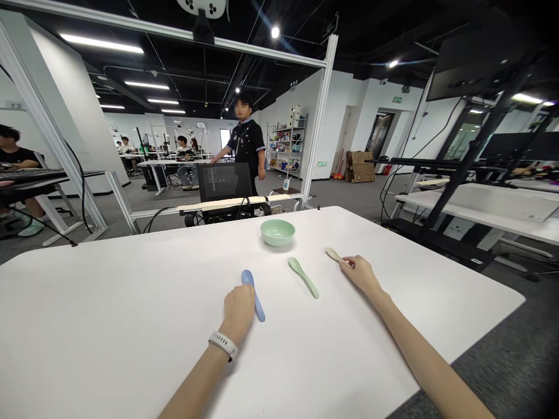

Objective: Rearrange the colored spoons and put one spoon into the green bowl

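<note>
Three spoons and a bowl lie on a white table point(109, 326). My left hand point(239, 308), a white watch on its wrist, rests with curled fingers on the blue spoon point(254, 294). My right hand point(360, 272) is closed on the handle of the beige spoon point(333, 254), whose bowl points away to the left. Between them the green spoon point(303, 277) lies untouched. A pale green bowl point(278, 232) stands further back near the table's far edge.
Beyond the table stand a dark monitor point(224, 181) and a metal frame point(321, 116). A person in dark clothes point(247, 142) stands behind it. More desks and seated people fill the left; tables and stands are at right point(480, 198).
</note>
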A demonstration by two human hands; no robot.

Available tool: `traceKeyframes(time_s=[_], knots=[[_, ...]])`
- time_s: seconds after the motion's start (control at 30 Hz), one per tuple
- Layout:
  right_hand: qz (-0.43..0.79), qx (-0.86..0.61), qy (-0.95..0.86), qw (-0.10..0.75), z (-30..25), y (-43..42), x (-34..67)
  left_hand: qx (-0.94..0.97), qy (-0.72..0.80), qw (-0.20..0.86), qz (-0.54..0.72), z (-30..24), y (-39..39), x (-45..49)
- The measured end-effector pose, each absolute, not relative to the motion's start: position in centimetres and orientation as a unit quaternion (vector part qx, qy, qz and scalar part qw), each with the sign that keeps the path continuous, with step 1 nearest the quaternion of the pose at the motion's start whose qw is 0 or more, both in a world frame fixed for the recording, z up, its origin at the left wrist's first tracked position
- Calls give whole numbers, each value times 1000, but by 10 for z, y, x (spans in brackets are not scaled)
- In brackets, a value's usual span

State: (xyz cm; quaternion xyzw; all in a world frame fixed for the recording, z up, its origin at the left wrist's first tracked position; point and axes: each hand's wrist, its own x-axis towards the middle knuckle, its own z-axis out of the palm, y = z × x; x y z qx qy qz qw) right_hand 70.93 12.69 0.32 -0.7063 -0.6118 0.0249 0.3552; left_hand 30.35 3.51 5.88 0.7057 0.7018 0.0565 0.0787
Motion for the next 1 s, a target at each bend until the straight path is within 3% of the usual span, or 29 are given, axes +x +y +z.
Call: traceKeyframes(time_s=[1.0], knots=[[19, -706, -617, 347, 0, 127, 710, 704, 701, 84, 76, 58, 35, 303]])
